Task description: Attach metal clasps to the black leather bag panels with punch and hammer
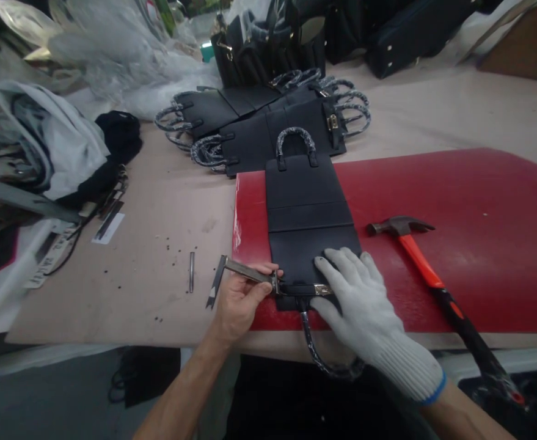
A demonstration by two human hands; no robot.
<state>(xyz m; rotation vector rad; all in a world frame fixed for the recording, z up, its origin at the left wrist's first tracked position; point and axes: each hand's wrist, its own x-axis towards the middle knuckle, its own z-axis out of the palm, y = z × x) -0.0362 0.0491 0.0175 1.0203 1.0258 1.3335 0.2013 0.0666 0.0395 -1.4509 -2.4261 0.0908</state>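
A black handbag panel [307,208] with wrapped handles at both ends lies flat on a red mat [456,244]. My bare left hand [238,299] is closed on a metal angled tool [231,272], whose tip meets a gold metal bar [322,289] at the panel's near edge. My right hand [360,293], in a white knit glove, lies flat with fingers spread, pressing the panel down beside that bar. The near handle [327,360] hangs over the table edge.
A hammer [433,278] with an orange and black handle lies on the mat to the right. More black bag panels [259,122] are stacked behind. A thin metal rod [192,272] lies on the beige board. Plastic bags and clutter [52,140] fill the left.
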